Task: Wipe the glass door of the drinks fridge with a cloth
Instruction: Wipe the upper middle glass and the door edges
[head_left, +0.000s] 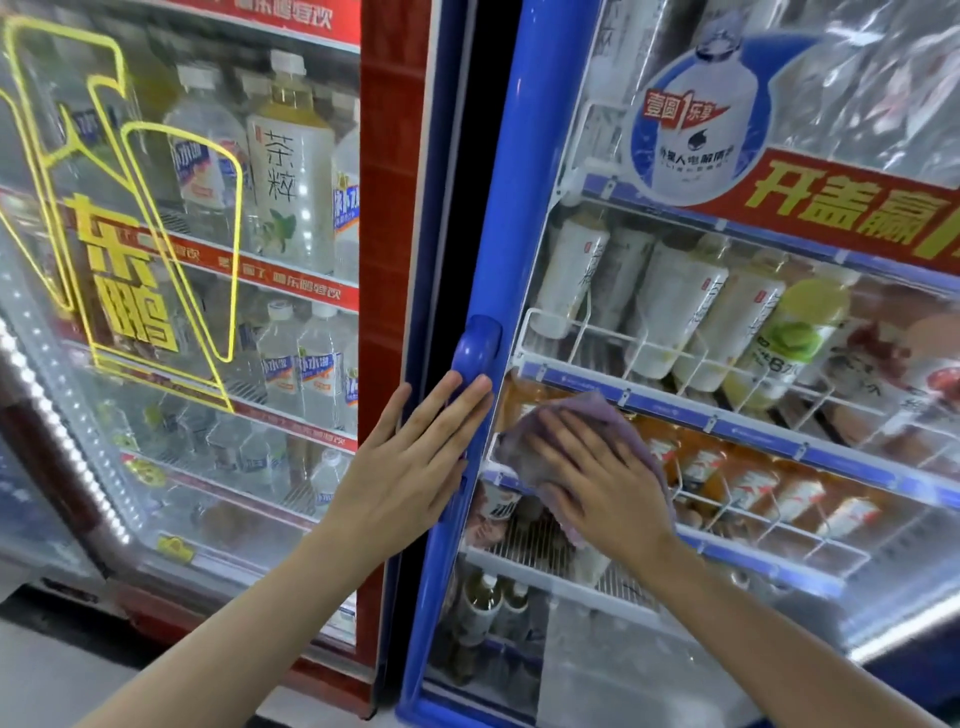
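One camera only, worn on my head, looking forward and down from close range at the blue fridge's glass door (727, 364); my forearms reach in from the bottom edge, a red fridge (395, 208) at left.

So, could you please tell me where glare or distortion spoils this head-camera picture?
Head view: wide-angle bending bows the blue door frame; bright reflections wash the glass door at upper right; the right hand and cloth stay fairly sharp.
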